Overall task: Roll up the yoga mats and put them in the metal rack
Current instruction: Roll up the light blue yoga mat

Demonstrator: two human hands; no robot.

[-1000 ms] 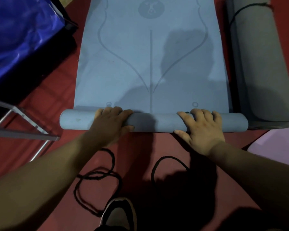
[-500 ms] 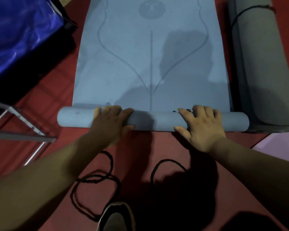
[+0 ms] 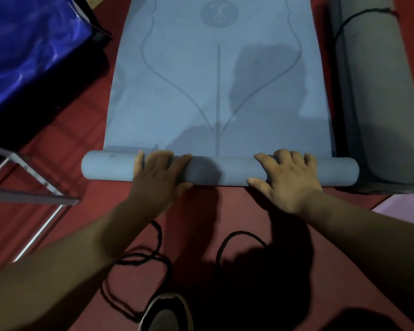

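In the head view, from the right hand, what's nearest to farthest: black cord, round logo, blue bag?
1. black cord, on the floor beside the right hand
2. round logo, far up the blue mat
3. blue bag, far left

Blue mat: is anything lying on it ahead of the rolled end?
Nothing visible. The left hand and right hand grip the blue mat at its rolled end; its flat part carries nothing. The grey mat lies beside its right edge, not on it.

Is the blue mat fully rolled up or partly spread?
Partly spread: the blue mat has a thin roll under left hand and right hand; the rest lies flat.
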